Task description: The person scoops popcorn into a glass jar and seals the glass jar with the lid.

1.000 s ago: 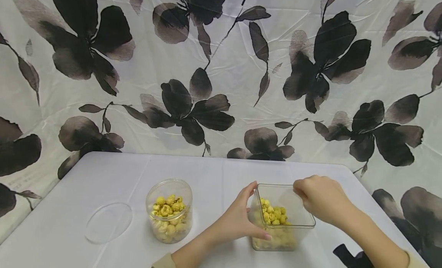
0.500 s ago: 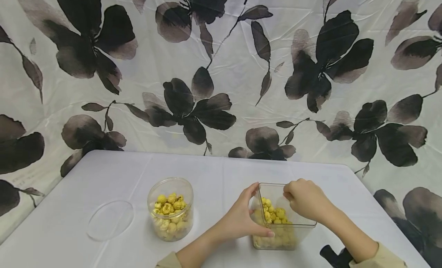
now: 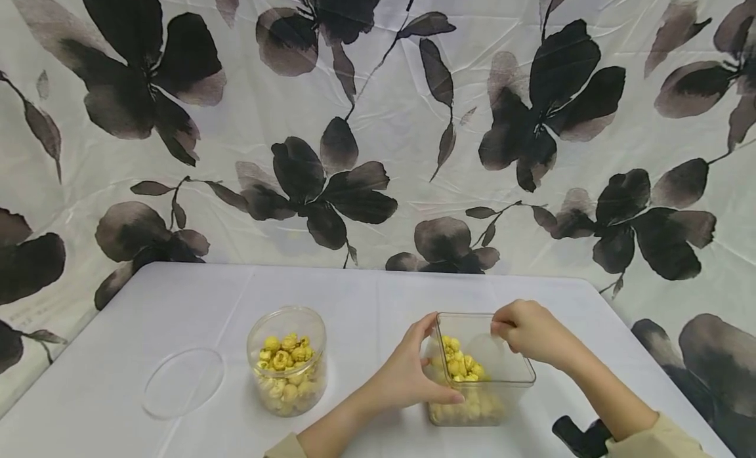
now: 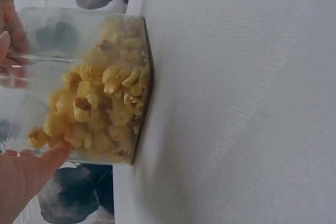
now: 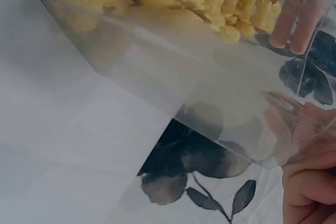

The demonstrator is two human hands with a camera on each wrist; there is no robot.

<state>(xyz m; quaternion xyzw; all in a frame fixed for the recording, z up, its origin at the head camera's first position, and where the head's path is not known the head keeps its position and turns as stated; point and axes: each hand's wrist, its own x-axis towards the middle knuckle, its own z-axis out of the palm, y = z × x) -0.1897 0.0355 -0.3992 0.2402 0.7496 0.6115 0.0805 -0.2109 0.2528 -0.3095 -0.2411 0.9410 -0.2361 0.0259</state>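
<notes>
In the head view my left hand (image 3: 407, 373) grips the left side of a clear square container (image 3: 515, 383), its thumb across the front wall. Yellow popcorn (image 3: 461, 363) lies inside, heaped toward the left, as the right wrist view also shows. My right hand (image 3: 534, 333) is at the container's back right rim, fingers curled and reaching just inside. It pinches a clear plastic piece (image 5: 278, 100) that extends into the container; I cannot tell its exact kind. In the left wrist view, a finger of my left hand (image 4: 23, 182) presses the wall beside the popcorn (image 4: 94, 103).
A clear round jar (image 3: 258, 336) with popcorn stands left of the container, uncovered. Farther left a clear round lid (image 3: 183, 384) lies flat on the white table (image 3: 348, 300). A black object (image 3: 581, 438) is near the right forearm. Floral cloth (image 3: 378, 149) hangs behind the table.
My right hand has moved left along the rim, then slightly back right. The popcorn in the square container has shifted into a heap toward the left. My left hand keeps its hold.
</notes>
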